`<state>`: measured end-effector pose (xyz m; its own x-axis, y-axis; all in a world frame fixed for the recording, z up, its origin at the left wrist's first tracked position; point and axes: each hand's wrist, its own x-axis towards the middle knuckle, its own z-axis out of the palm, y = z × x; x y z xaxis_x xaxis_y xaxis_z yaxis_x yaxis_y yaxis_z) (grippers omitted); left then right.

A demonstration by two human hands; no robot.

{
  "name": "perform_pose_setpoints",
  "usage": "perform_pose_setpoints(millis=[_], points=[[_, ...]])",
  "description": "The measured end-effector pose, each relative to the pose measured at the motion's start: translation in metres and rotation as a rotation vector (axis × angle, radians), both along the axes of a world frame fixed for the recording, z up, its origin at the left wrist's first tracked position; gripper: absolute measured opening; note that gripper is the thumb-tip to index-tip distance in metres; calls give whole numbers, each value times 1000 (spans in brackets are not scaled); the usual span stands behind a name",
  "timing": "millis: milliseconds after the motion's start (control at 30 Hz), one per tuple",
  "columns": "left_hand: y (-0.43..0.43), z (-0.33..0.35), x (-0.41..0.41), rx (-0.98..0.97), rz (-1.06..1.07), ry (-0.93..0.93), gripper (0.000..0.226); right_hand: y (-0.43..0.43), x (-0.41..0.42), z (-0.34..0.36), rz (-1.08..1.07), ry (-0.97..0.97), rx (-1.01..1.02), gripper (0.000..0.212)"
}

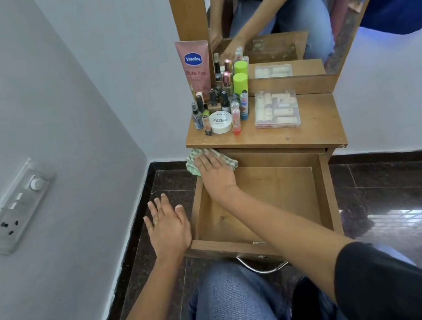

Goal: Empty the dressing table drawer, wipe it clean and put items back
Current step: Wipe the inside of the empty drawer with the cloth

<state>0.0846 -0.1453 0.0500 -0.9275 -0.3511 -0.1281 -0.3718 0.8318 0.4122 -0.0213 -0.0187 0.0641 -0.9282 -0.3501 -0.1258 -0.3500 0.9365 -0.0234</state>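
Now: dressing table (315, 129) in room corner, drawer (279, 198) pulled open. Right hand (214, 171) flat, fingers straight, pressing checked cloth (191, 164) into drawer's back-left corner. Left hand (168, 227) spread, just outside drawer's left wall. Clear box (276, 110), Vaseline tube (195, 65), small bottles (223, 102) on tabletop.

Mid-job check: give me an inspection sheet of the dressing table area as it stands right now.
Surface: wooden table top, holding cosmetics.
Job's things: drawer pulled out, nothing inside but the cloth at its back-left corner.
Clutter: bottles, Vaseline tube and clear box on the top.
Hands: right hand flat on the cloth; left hand open, fingers spread, by the drawer's front-left corner.
Cables: nothing seen.
Surroundings: mirror, wall switch plate, dark tiled floor.
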Motion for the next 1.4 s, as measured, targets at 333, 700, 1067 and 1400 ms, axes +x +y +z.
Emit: perform_pose_setpoints(millis=[333,700,1067,1400], points=[[0,1,-1,-10,-14,-6,57,19,4,-6,237,126,-69,85],[0,0,-1,3,-11,-4,57,16,4,-12,-109,112,-108,79],[-2,-2,-2,6,-13,1,58,39,15,-20,-289,101,-82,76],[-2,-2,-2,2,-12,-2,57,80,23,-16,-445,54,-79,78]])
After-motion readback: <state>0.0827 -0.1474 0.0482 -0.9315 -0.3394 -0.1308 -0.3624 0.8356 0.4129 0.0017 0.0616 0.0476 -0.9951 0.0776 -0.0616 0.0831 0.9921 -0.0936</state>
